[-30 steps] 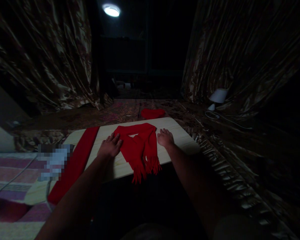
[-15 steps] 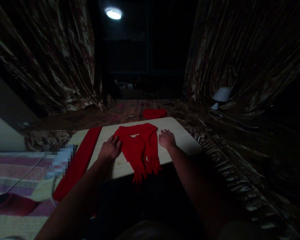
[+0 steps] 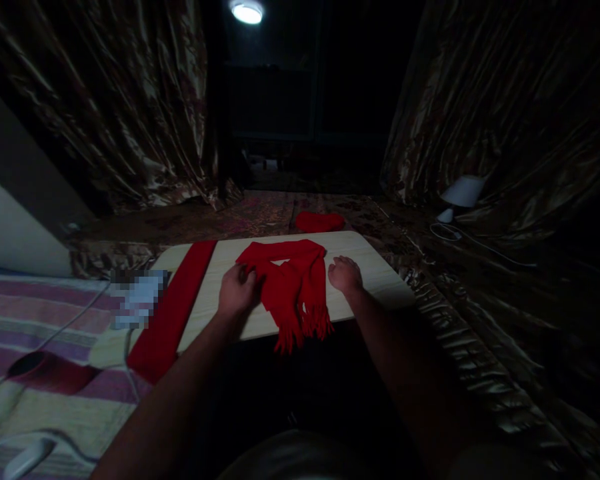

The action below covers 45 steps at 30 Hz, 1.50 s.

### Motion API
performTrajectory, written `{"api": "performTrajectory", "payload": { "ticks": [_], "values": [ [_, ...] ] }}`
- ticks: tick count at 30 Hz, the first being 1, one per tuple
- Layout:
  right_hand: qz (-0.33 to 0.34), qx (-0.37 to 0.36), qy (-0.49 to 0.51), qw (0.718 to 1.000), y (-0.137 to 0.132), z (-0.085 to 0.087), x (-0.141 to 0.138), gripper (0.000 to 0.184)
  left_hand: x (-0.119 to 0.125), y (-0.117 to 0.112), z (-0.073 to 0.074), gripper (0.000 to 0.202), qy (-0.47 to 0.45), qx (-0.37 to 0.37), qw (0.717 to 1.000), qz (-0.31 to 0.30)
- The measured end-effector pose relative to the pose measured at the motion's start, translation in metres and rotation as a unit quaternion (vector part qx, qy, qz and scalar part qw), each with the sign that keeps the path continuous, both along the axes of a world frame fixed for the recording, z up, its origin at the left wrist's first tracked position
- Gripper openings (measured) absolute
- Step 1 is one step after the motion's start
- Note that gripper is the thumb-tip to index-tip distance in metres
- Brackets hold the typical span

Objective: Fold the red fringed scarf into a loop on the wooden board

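Your room was dim: a round ceiling light glowed above, shiny patterned curtains hung on both sides, and a small white lamp stood on the floor to your right.

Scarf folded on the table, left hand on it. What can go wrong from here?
1. The scarf has its fringe hanging over the near edge of the table. A pull from the left hand, which pinches its left side, might drag the fold off.
2. The right hand lies beside the scarf, apparently not pressing it, so the layers may shift.
3. The dim light may hide uneven edges.
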State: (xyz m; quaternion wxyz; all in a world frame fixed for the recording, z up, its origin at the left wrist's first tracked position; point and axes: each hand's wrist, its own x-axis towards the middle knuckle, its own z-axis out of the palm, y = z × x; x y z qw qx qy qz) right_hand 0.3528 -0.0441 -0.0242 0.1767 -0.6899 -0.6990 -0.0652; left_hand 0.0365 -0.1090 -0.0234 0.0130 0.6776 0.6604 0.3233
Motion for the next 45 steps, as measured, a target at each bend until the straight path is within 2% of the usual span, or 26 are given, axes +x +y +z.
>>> {"api": "performTrajectory", "payload": {
  "ticks": [3,6,13,20,23,25,28,30,31,35,38,45],
  "values": [
    [0.001,-0.004,-0.007,1.0,0.0,0.002,0.0,0.041,0.006,-0.006,0.008,0.044,-0.027,0.033,0.999,0.022],
    [-0.005,-0.013,-0.013,1.0,-0.003,0.007,-0.001,0.037,0.009,-0.011,0.013,0.038,-0.009,0.034,0.999,0.011],
    [0.011,0.004,-0.034,0.999,-0.013,0.013,-0.007,0.039,0.01,-0.014,0.011,0.04,0.021,-0.013,0.999,-0.029],
    [-0.011,-0.021,0.029,0.999,-0.012,0.019,-0.008,0.047,0.012,-0.012,0.009,0.043,0.05,-0.002,0.998,-0.026],
    [-0.011,-0.057,0.08,0.995,-0.005,0.024,-0.011,0.04,0.012,-0.011,0.007,0.048,0.072,0.006,0.996,-0.046],
    [-0.01,-0.092,0.147,0.985,0.001,0.027,-0.016,0.028,0.013,-0.011,0.005,0.053,0.076,0.007,0.995,-0.056],
    [-0.04,-0.168,0.295,0.94,0.01,0.028,-0.026,0.024,0.013,-0.011,0.005,0.059,0.079,0.009,0.994,-0.071],
    [-0.057,-0.2,0.345,0.915,0.013,0.027,-0.034,0.021,0.013,-0.011,0.004,0.061,0.088,0.015,0.993,-0.081],
    [-0.059,-0.204,0.35,0.912,0.013,0.027,-0.038,0.017,0.013,-0.011,0.004,0.061,0.094,0.017,0.992,-0.085],
    [-0.069,-0.198,0.36,0.909,0.015,0.026,-0.049,0.016,0.011,-0.009,0.0,0.057,0.113,0.014,0.989,-0.089],
    [-0.092,-0.184,0.376,0.904,0.022,0.028,-0.048,0.018,0.009,-0.007,-0.002,0.057,0.115,0.011,0.988,-0.102],
    [-0.16,-0.103,0.425,0.885,0.05,0.045,-0.004,0.012,0.009,-0.005,-0.003,0.052,0.097,0.014,0.989,-0.112]
  ]
}}
